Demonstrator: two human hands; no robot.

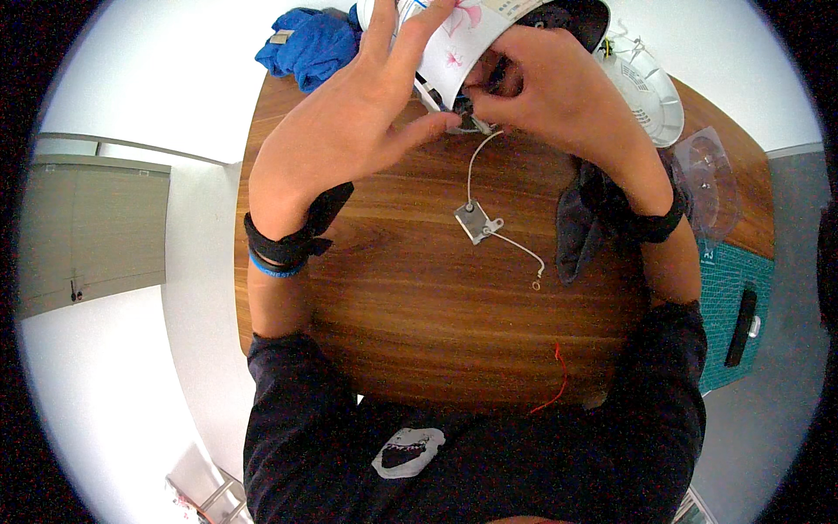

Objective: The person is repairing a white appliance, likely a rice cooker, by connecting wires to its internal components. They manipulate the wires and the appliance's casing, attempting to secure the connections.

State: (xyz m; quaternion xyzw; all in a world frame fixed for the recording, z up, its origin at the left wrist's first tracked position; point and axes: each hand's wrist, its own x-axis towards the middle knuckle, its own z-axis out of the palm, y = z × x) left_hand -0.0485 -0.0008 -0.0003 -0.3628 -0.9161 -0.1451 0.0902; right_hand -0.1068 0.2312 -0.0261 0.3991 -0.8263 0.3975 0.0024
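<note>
At the top, my left hand (332, 131) holds a white housing with pink flowers (449, 57), fingers over it and thumb at its lower end by a small black part (463, 110). My right hand (567, 100) is closed at that same end, fingertips curled inside or under the housing; exactly what they grip is hidden. Below both hands lies a small silver square component with a tab (472, 223), with one white wire running up toward the housing and another ending in a ring terminal (536, 285) on the wooden table (410, 306).
A blue cloth (305, 48) is at the back left. A white plastic cover (646, 96) lies back right, above a dark cloth (580, 227), a clear plastic tray (707, 183) and a green cutting mat (724, 288) with a black bar (742, 327). A red wire (563, 375) lies near me.
</note>
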